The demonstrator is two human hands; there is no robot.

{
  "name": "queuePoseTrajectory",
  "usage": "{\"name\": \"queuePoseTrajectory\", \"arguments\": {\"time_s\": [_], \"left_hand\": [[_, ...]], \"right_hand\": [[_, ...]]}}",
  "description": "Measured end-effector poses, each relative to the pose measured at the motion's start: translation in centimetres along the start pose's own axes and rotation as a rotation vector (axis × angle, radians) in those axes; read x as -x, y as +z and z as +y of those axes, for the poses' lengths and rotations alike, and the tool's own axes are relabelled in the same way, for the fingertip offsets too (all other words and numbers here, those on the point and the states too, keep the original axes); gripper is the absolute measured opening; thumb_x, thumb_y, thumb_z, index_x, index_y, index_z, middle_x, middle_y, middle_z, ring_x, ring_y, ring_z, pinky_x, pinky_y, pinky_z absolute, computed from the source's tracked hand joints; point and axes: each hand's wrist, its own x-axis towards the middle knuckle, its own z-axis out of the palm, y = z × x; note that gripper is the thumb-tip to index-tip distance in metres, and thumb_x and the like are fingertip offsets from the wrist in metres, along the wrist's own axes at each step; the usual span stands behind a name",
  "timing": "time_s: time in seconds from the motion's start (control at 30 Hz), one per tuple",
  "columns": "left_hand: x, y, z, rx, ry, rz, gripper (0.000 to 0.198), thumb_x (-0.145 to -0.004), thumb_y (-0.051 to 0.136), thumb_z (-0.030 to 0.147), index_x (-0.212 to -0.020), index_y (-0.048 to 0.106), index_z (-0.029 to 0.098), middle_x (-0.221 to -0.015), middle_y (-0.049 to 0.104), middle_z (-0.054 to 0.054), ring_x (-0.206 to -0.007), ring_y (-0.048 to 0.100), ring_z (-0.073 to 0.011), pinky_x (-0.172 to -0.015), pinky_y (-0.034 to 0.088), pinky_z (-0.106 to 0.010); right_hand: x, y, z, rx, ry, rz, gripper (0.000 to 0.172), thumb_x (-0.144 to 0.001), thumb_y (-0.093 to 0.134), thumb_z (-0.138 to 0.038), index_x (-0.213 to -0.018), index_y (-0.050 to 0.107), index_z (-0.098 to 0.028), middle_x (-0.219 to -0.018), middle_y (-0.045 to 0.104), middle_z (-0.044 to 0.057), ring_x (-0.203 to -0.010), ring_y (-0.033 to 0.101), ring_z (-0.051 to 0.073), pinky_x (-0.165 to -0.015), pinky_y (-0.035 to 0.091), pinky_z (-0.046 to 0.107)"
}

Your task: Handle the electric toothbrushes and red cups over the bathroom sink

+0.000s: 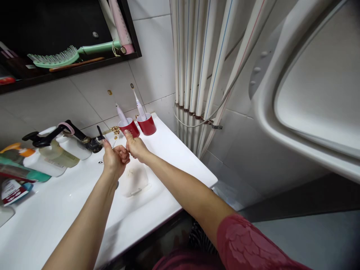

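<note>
My left hand (114, 160) is closed above the white sink (157, 187), thumb up and fingers curled in. Right against it, my right hand (136, 147) is closed too, its thumb pointing at the wall. Whatever the curled fingers hold, if anything, is hidden. Below the hands, a clear plastic box (136, 184) lies in the basin. Just behind my left thumb is the black faucet (95, 144) with its lever. Close beyond my right hand stand a red cup (132, 129) and a second red cup (147, 125), each with a pale electric toothbrush in it.
Several pump bottles (57, 153) and tubes line the left of the counter. A dark shelf (70, 69) with a green hairbrush (57, 58) hangs above. White pipes (202, 63) run down the corner. A large white rounded appliance (317, 86) juts in at the right.
</note>
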Motion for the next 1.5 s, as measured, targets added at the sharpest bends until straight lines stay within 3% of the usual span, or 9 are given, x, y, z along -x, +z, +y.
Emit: {"name": "queuePoseTrajectory", "arguments": {"time_s": [0.2, 0.4, 0.57, 0.77, 1.07, 1.23, 1.3, 1.4, 1.5], "left_hand": [[-0.2, -3.4, -2.7, 0.05, -0.029, 0.088, 0.056, -0.066, 0.015, 0.058, -0.042, 0.042, 0.015, -0.029, 0.035, 0.002, -0.028, 0.032, -0.0061, -0.031, 0.025, -0.018], [-0.2, -7.6, -6.2, -0.015, -0.029, 0.251, 0.048, -0.062, 0.032, 0.057, -0.051, 0.047, 0.013, -0.035, 0.043, 0.002, -0.031, 0.037, -0.0055, -0.035, 0.028, -0.018], [-0.8, -8.4, -7.7, -0.119, -0.055, 0.236, 0.046, -0.055, 0.039, 0.058, -0.055, 0.049, 0.012, -0.038, 0.046, 0.002, -0.032, 0.04, -0.0069, -0.037, 0.03, -0.02], [-1.3, -8.4, -7.9, -0.15, -0.022, 0.178, 0.044, -0.056, 0.039, 0.056, -0.051, 0.047, 0.014, -0.037, 0.044, 0.003, -0.029, 0.037, -0.0059, -0.034, 0.026, -0.02], [-0.9, -9.1, -5.9, -0.096, 0.132, 0.287, 0.028, -0.061, 0.045, 0.041, -0.055, 0.047, 0.014, -0.043, 0.046, 0.003, -0.036, 0.041, -0.0058, -0.039, 0.031, -0.019], [-1.3, -7.4, -2.4, -0.295, 0.38, 0.328, 0.014, -0.06, 0.05, 0.027, -0.066, 0.052, 0.014, -0.065, 0.055, -0.003, -0.06, 0.051, -0.0104, -0.058, 0.038, -0.023], [-1.7, -6.5, -1.2, -0.369, 0.474, 0.297, 0.026, -0.058, 0.053, 0.026, -0.081, 0.053, 0.014, -0.079, 0.057, -0.006, -0.072, 0.051, -0.0125, -0.067, 0.037, -0.024], [-2.6, -5.9, -0.5, -0.434, 0.451, 0.268, 0.049, -0.055, 0.057, 0.026, -0.101, 0.044, 0.013, -0.093, 0.054, -0.01, -0.081, 0.049, -0.0155, -0.071, 0.036, -0.025], [-3.3, -6.6, -1.2, -0.456, 0.328, 0.307, 0.049, -0.057, 0.055, 0.023, -0.103, 0.043, 0.014, -0.091, 0.056, -0.01, -0.079, 0.05, -0.0162, -0.07, 0.036, -0.026]], "right_hand": [[-2.1, -2.9, 0.3, 0.332, -0.07, 0.264, 0.029, -0.064, 0.042, -0.046, -0.066, 0.051, -0.018, -0.072, 0.051, 0.002, -0.075, 0.047, 0.014, -0.067, 0.035, 0.026], [-5.8, -6.4, 0.1, 0.62, -0.07, 0.427, 0.042, -0.058, 0.053, -0.034, -0.097, 0.045, -0.021, -0.112, 0.03, 0.009, -0.103, 0.03, 0.025, -0.081, 0.027, 0.038], [-7.9, -6.9, 1.3, 0.796, -0.074, 0.358, 0.042, -0.052, 0.058, -0.029, -0.092, 0.048, -0.022, -0.108, 0.035, 0.008, -0.094, 0.041, 0.023, -0.076, 0.032, 0.034], [-9.1, -6.6, 1.4, 0.975, -0.153, 0.243, 0.021, -0.065, 0.049, -0.031, -0.077, 0.051, -0.013, -0.081, 0.051, 0.003, -0.073, 0.048, 0.013, -0.065, 0.036, 0.03], [-3.8, -6.4, -1.4, 1.1, -0.315, 0.1, 0.01, -0.06, 0.05, -0.028, -0.057, 0.049, -0.018, -0.067, 0.048, 0.003, -0.067, 0.046, 0.017, -0.059, 0.034, 0.028], [0.6, -3.7, -1.2, 1.05, -0.38, -0.068, 0.008, -0.06, 0.05, -0.027, -0.057, 0.049, -0.019, -0.069, 0.048, 0.002, -0.064, 0.048, 0.014, -0.059, 0.037, 0.025], [1.8, -2.0, -0.2, 1.023, -0.389, -0.111, 0.007, -0.061, 0.049, -0.026, -0.059, 0.05, -0.019, -0.072, 0.048, 0.003, -0.07, 0.049, 0.015, -0.062, 0.038, 0.025], [3.0, 0.3, 1.6, 0.994, -0.387, -0.157, 0.007, -0.061, 0.049, -0.025, -0.06, 0.05, -0.018, -0.076, 0.05, 0.004, -0.083, 0.047, 0.017, -0.069, 0.037, 0.027], [3.8, 1.8, 3.2, 0.975, -0.369, -0.189, 0.007, -0.061, 0.05, -0.024, -0.06, 0.05, -0.018, -0.078, 0.05, 0.005, -0.09, 0.046, 0.019, -0.072, 0.037, 0.027]]}}
